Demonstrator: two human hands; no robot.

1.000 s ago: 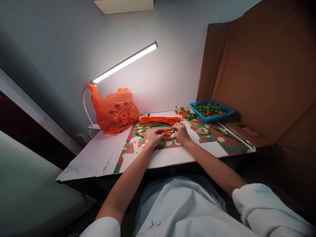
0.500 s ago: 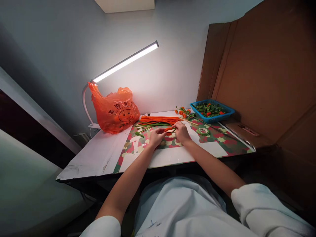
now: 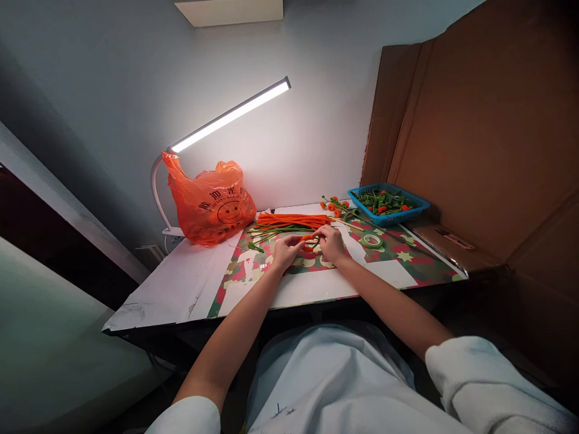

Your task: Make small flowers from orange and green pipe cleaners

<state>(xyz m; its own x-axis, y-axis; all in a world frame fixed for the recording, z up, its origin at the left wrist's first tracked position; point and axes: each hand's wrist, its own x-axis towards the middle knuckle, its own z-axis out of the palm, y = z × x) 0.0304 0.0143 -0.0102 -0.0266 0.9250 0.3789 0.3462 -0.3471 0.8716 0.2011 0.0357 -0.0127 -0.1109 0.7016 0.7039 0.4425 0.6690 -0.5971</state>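
Note:
My left hand and my right hand meet over a camouflage-patterned mat on the table. Both pinch a small orange pipe-cleaner piece held between the fingertips. Just behind the hands lie a bundle of orange pipe cleaners and a few green stems. A roll of green tape lies to the right of my right hand.
An orange plastic bag stands at the back left under a lit desk lamp. A blue basket of green and orange pieces sits at the back right, finished orange flowers beside it. A cardboard wall closes the right side.
The hands have stayed in place, with only small finger movements on the orange piece. The view has shifted very slightly.

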